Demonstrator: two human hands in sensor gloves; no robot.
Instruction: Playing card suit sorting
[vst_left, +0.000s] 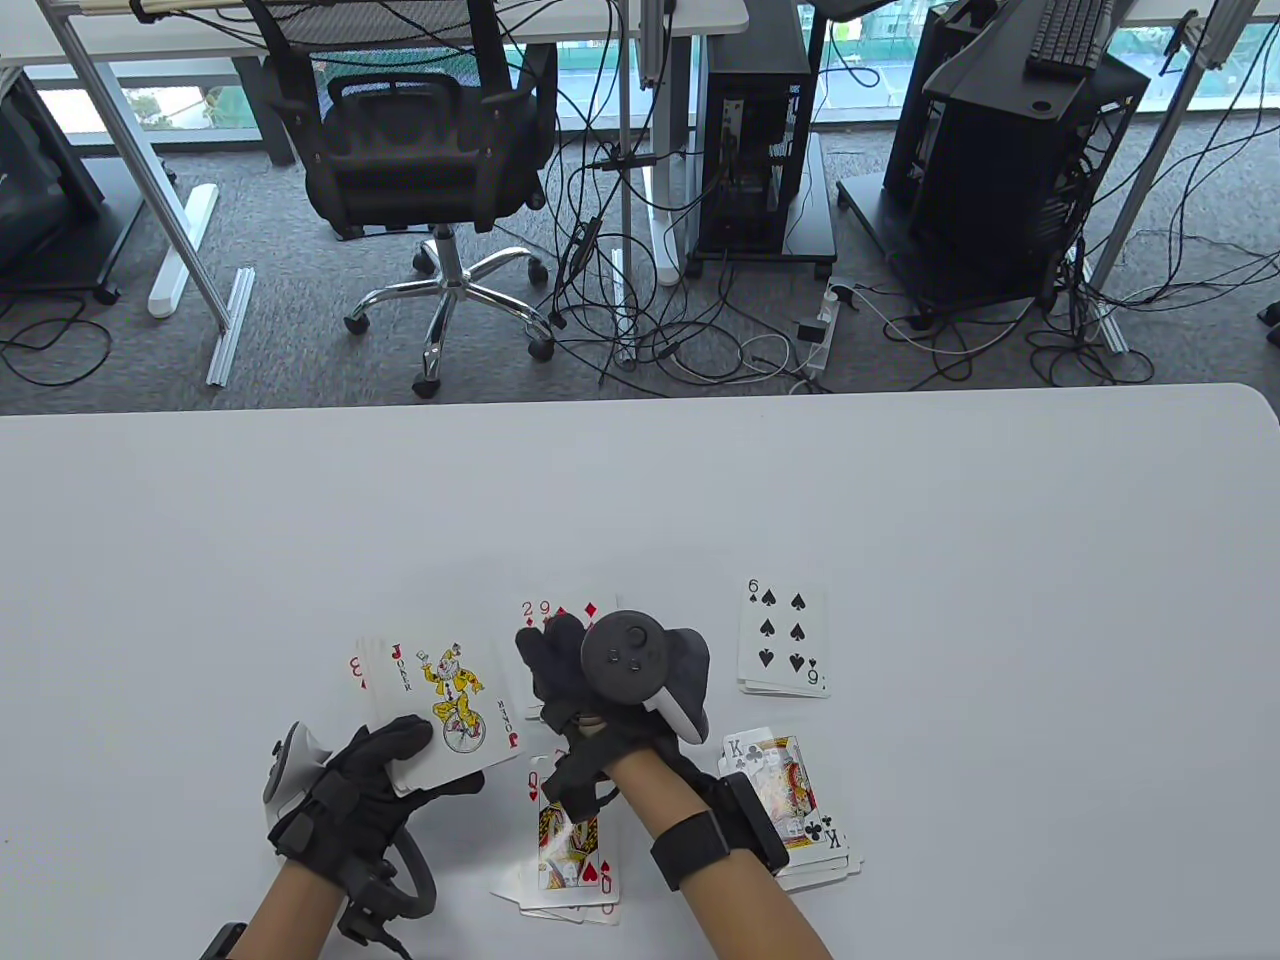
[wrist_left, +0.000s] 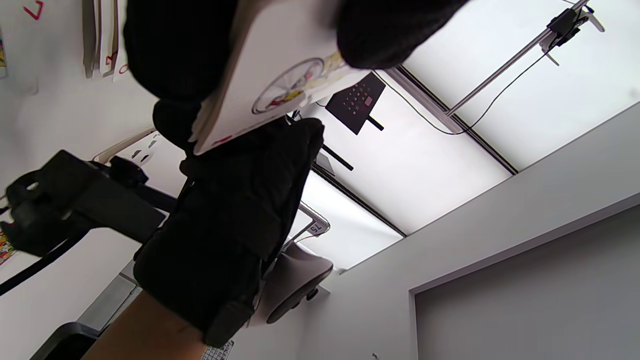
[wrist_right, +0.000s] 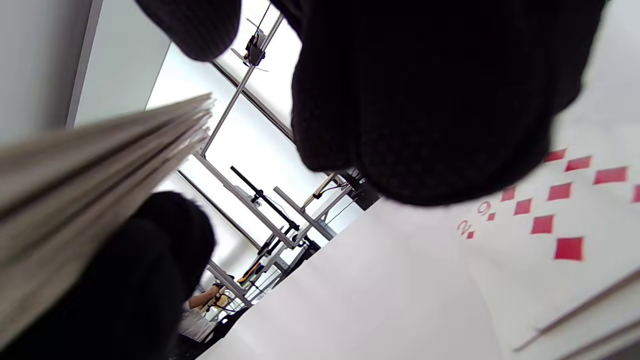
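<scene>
Under right hand (wrist_right: 425, 100), diamonds pile (wrist_right: 560, 220).

right hand (vst_left: 590, 680) hides most of the diamond pile (vst_left: 560, 612).

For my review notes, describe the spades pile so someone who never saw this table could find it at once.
On the white table, four face-up card piles cluster near the front edge, around the right hand. The spades pile is the far right one, just beyond the pile topped by the king of clubs. Its top card is the six of spades, the only black pip card showing.
</scene>
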